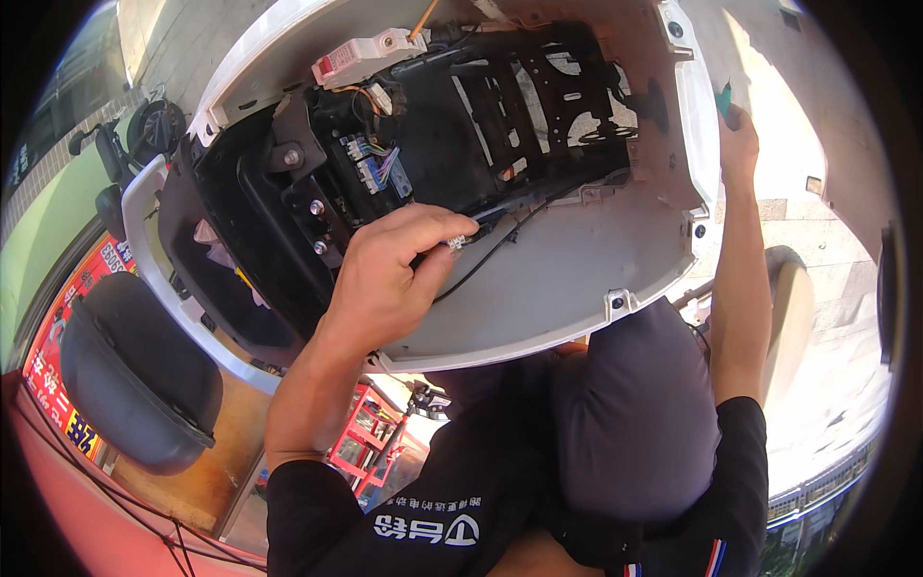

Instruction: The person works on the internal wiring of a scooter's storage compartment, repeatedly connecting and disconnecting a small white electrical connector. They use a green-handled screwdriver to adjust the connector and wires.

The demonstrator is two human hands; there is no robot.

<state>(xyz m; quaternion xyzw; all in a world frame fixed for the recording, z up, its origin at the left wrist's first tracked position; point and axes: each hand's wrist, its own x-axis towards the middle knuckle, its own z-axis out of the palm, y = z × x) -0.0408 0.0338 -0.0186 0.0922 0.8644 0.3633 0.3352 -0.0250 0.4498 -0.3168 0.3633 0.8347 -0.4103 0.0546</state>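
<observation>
My left hand (396,270) pinches a small white plug connector (456,242) between thumb and forefinger, over the near side of an electric scooter's opened body. A thin black cable (490,252) runs beside it along the pale inner panel. Beyond the hand, blue and white connectors (375,172) with multicoloured wires sit on the black frame. A white circuit breaker (371,58) with a red lever lies farther off, an orange rod or wire at its end. Out to the right, past the shell's edge, my right hand (739,144) holds a small green tool (723,99) with a thin dark tip.
The white body shell (703,144) curves around the black metal frame (533,108), its rim bearing clips. At left stand a dark grey storage box (140,375) and a red sign with writing. A red rack (368,433) is below the shell. Paving lies at right.
</observation>
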